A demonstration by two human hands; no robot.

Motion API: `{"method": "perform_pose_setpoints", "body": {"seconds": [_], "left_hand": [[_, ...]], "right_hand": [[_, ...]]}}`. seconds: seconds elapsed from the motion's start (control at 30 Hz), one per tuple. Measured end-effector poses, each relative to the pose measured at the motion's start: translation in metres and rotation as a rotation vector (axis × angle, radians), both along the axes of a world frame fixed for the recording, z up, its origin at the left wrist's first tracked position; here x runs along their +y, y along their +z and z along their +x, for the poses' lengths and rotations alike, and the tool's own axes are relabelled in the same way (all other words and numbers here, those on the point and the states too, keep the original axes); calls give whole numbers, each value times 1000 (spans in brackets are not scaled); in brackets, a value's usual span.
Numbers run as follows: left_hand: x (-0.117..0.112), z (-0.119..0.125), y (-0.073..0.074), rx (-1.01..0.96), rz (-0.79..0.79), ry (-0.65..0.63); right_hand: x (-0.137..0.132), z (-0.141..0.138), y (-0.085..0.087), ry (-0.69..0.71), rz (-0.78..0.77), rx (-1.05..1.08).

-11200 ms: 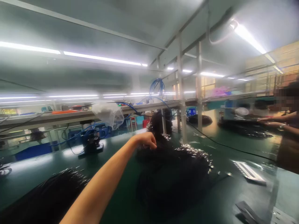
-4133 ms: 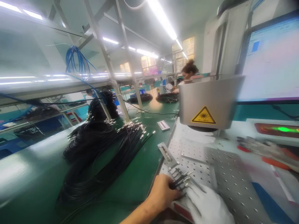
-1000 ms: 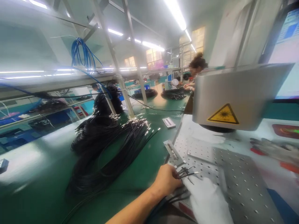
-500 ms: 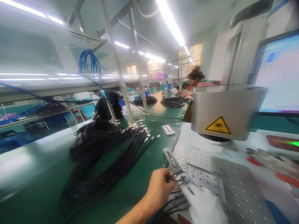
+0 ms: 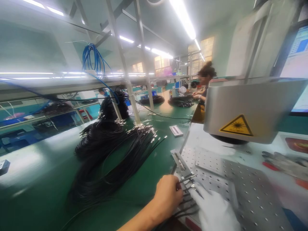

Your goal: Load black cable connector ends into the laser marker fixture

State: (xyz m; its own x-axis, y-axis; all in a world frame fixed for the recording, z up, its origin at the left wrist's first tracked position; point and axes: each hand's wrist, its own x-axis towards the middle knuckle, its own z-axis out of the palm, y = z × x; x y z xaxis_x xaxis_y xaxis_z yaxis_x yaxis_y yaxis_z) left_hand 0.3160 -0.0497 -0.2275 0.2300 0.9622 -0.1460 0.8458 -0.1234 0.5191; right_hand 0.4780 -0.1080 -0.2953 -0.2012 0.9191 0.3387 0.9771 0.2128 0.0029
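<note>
Left fingers (image 5: 179, 194), shifted slightly, pinch a black cable (image 5: 187, 179).

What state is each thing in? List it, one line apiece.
Left grip: bare, closed on black cables
Right grip: gloved, hold unclear
Cable bundle: looped on green table
Blue hose: coiled
Monitor: lit, partly out of frame
Ceiling light: lit
Laser head: on or off unclear
Grey work gloves: unworn

The green counter (image 5: 36, 183) at left is smooth and glossy, throwing back white glare. The black cables (image 5: 89, 176) piled on it have a dull plastic-looking sheen, their tips (image 5: 144, 129) shiny and metallic. At near right, the perforated plate (image 5: 251, 189) is smooth grey metal, the machine head (image 5: 240, 99) beyond it satin silver, the white glove (image 5: 218, 208) matt, clothlike.
</note>
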Motion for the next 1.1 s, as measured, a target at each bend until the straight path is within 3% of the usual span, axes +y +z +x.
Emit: {"method": "perform_pose_setpoints", "body": {"seconds": [0.33,0.47,0.57,0.67,0.73,0.83,0.9,1.1], "left_hand": [[1,2,-1,85,7,-37],[4,-6,-1,-178,-3,-60],[5,-12,3,-454,8,14],[4,-15,4,-547,61,42],[4,-14,3,-458,131,-5],[4,-10,-2,-110,260,-85],[4,-7,-5,91,267,-116],[3,-2,-13,163,182,-168]], "right_hand": [[9,-6,12,-31,-39,-51],[13,-6,12,-13,3,-14],[14,-6,7,-18,31,-29],[15,-7,4,-29,26,-69],[15,-8,3,-39,11,-81],[15,-8,3,-41,-6,-74],[15,-8,4,-31,-14,-67],[15,-6,5,-20,45,-4]]}}
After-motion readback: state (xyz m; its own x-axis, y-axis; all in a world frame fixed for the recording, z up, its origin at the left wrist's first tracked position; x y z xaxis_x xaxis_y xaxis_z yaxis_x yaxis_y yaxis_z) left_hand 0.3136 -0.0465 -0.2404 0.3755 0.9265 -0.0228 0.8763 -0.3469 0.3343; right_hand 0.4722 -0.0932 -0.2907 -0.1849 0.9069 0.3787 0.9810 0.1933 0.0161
